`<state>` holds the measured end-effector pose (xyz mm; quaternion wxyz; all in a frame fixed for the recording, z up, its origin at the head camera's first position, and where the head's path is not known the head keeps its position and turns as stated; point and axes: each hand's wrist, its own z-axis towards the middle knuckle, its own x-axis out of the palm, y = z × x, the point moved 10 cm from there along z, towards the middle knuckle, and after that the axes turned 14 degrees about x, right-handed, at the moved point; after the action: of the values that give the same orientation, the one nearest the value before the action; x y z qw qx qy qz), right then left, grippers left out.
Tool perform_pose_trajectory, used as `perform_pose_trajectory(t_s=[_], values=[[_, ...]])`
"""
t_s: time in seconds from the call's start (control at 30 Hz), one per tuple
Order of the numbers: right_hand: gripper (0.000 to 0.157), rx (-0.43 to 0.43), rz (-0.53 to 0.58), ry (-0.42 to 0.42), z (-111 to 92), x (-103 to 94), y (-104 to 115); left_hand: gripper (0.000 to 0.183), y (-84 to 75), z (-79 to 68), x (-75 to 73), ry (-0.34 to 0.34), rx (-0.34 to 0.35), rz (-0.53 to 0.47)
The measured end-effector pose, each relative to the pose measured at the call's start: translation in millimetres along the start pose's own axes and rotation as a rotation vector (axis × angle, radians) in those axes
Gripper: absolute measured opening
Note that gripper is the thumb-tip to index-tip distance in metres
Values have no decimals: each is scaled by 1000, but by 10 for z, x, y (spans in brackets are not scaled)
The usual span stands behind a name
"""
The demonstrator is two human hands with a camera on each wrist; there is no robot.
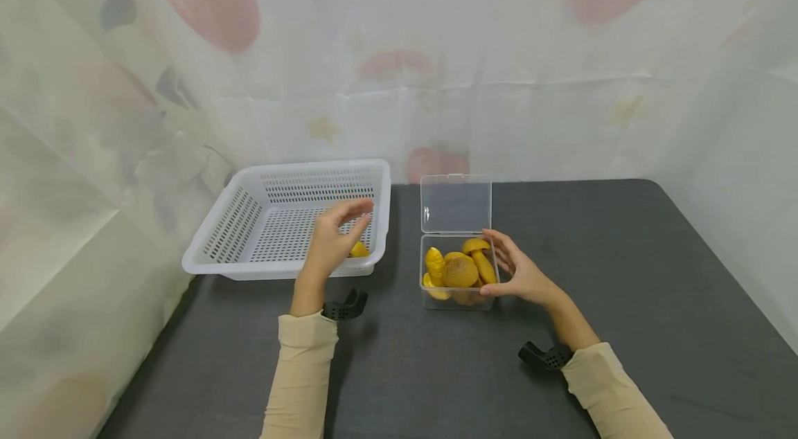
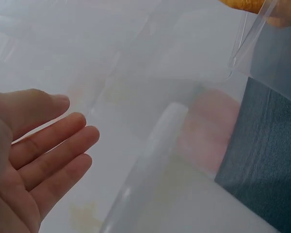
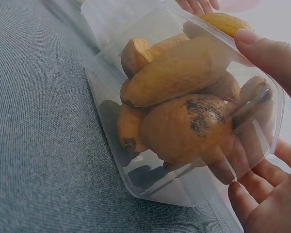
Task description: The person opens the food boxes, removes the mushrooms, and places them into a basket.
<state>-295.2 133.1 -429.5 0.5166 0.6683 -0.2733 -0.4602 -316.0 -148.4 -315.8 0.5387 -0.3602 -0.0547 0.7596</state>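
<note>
My left hand (image 1: 332, 239) hovers over the right end of a white slotted plastic basket (image 1: 215, 268). Its fingers are relaxed and hold nothing, as the left wrist view also shows. Partly behind that hand, a small yellow piece (image 1: 359, 250) lies in the basket. With my right hand (image 1: 520, 276) I grip the right side of a clear plastic box (image 1: 440, 302), thumb at the front corner and fingers along the far side. Yellow-brown model mushrooms (image 1: 460, 272) fill the box, one with a long stem (image 1: 483, 266). Its hinged lid (image 1: 456, 203) stands raised at the back.
Both the box and basket stand on a dark grey table (image 1: 592, 245), with the basket to the left. A pale printed curtain (image 1: 530, 127) hangs behind the table and along its sides. Black wrist mounts (image 1: 346, 306) sit at both cuffs.
</note>
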Motion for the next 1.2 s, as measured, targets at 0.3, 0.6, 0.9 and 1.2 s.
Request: perform_pose_trajectory(t_s=[0.3,0.6,0.9,1.2], values=[[102,3,4,2,5,-2,2,30,-142,42,229,97,59,-66],[102,0,3,3,11,-8,-1,32,-275,60,433,191,76,-95],[102,-2,9,5,6,-3,0,32,-505,44,738,330,121,-88],[101,-5,10,7,11,3,-13,34,-681,17,1027,398,231,-147]])
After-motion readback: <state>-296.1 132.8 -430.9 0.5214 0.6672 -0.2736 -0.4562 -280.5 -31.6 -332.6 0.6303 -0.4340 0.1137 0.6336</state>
